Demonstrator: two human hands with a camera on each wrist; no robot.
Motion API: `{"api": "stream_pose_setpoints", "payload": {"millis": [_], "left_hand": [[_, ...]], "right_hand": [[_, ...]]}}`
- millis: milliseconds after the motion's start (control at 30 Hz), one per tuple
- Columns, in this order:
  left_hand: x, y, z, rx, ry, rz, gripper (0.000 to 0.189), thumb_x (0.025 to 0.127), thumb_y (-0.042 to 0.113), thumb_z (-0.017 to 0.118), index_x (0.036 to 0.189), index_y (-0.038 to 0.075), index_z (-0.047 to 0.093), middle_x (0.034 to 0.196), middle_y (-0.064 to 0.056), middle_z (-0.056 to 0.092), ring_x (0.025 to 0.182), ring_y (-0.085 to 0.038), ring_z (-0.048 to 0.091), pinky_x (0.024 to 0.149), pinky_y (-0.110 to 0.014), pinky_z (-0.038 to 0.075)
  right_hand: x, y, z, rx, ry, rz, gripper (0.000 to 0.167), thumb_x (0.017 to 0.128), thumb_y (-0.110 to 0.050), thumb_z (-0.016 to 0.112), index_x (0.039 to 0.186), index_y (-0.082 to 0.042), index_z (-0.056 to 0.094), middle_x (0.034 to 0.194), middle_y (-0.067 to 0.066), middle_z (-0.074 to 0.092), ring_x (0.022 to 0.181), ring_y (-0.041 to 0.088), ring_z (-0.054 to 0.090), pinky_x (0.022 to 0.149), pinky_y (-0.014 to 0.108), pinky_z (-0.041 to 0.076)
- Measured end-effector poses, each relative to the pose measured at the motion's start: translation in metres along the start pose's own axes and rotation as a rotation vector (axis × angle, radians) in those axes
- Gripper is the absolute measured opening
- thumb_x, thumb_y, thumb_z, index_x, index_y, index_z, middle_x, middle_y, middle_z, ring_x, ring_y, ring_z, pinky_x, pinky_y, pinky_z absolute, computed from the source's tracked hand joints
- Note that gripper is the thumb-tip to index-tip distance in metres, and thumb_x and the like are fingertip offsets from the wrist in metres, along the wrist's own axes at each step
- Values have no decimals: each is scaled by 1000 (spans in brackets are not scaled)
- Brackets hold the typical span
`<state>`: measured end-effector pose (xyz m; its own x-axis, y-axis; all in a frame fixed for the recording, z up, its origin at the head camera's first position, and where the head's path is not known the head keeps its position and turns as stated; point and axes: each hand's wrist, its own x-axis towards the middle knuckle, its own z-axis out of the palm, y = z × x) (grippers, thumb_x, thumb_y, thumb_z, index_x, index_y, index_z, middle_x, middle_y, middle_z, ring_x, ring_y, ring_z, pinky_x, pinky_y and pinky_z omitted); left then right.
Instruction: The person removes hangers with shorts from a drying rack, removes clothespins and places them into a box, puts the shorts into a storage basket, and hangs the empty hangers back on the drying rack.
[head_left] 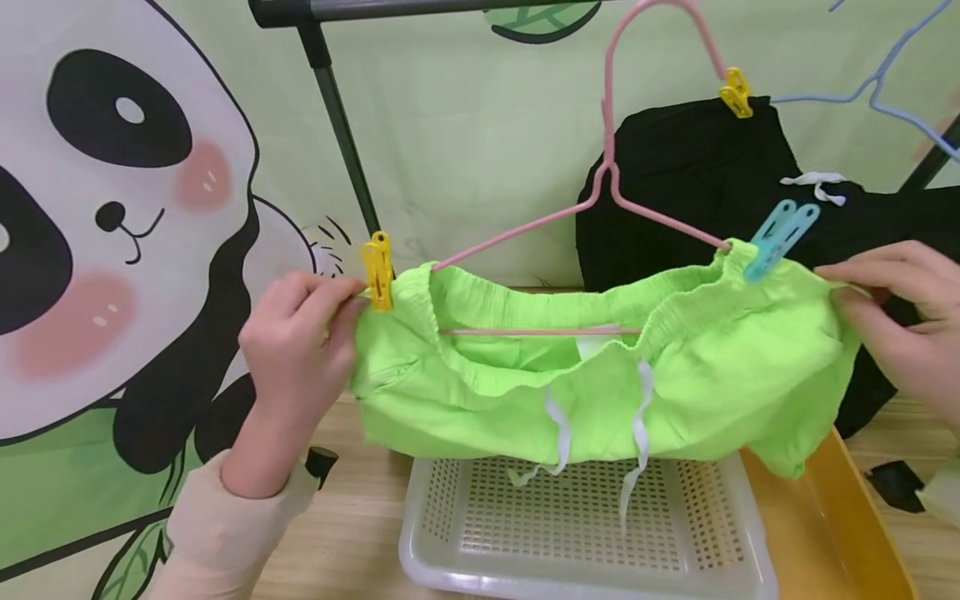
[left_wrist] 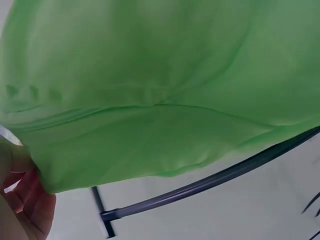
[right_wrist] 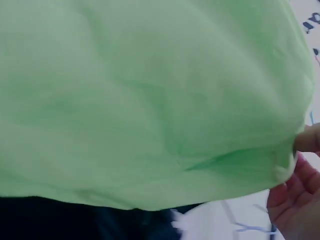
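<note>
Bright green shorts (head_left: 712, 358) with white drawstrings hang on a pink hanger (head_left: 609, 158), whose lower bar runs inside the waistband. A yellow clothespin (head_left: 378, 271) clips the left side of the waist, and a blue clothespin (head_left: 780, 237) sits at the right side. My left hand (head_left: 300, 342) pinches the fabric just beside the yellow clothespin. With thumb and fingers, my right hand (head_left: 903, 308) grips the shorts' right side. Both wrist views are mostly filled by green cloth (left_wrist: 165, 75), with the right hand's fingertips (right_wrist: 295, 185) at its corner.
Below the shorts stands a white perforated basket (head_left: 585, 575), beside an orange tray (head_left: 832, 517). Behind, black pants (head_left: 675, 183) hang with another yellow clothespin (head_left: 737, 92). A dark rack (head_left: 341, 133) and a blue hanger (head_left: 873, 79) are at the back, before a panda backdrop (head_left: 135, 250).
</note>
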<state>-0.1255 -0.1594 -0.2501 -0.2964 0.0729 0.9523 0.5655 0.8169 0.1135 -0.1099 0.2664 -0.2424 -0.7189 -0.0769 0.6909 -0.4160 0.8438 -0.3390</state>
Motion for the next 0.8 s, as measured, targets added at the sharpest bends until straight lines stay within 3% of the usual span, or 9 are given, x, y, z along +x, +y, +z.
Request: {"api": "stream_pose_setpoints", "payload": {"millis": [67, 267, 400, 600, 800], "left_hand": [[-8, -6, 5, 9, -93, -20, 4, 70, 2, 69, 74, 4, 68, 65, -10, 57, 57, -26, 50, 51, -34, 38], [-29, -20, 17, 29, -319, -51, 10, 69, 6, 72, 78, 5, 68, 68, -7, 59, 59, -22, 53, 47, -31, 39], [-40, -24, 21, 58, -444, -89, 10, 70, 8, 72, 78, 8, 68, 68, -4, 57, 57, -19, 50, 46, -28, 36], [-51, -26, 25, 78, -587, -147, 7, 71, 12, 72, 77, 10, 68, 68, -1, 56, 55, -16, 48, 46, -26, 35], [-61, -30, 28, 76, -677, -158, 7, 72, 13, 71, 78, 12, 68, 71, 1, 59, 56, -13, 52, 45, -24, 37]], "right_hand": [[-4, 7, 9, 37, -71, 0, 22, 74, 16, 55, 91, 5, 65, 90, -34, 39, 77, -12, 34, 68, 4, 28], [-14, 26, 32, 43, -219, -64, 27, 69, 16, 60, 86, -4, 66, 81, -18, 47, 68, -9, 35, 59, 5, 32], [-20, 35, 43, 34, -317, -57, 27, 71, 13, 61, 90, -6, 66, 79, -8, 51, 67, -7, 36, 57, 7, 33], [-28, 41, 54, 25, -461, -35, 25, 75, 9, 59, 93, -7, 65, 76, -3, 52, 65, -2, 37, 54, 13, 35], [-33, 49, 62, 91, -523, -74, 24, 75, 8, 61, 92, -9, 64, 74, -7, 50, 64, -1, 39, 53, 15, 36]]}}
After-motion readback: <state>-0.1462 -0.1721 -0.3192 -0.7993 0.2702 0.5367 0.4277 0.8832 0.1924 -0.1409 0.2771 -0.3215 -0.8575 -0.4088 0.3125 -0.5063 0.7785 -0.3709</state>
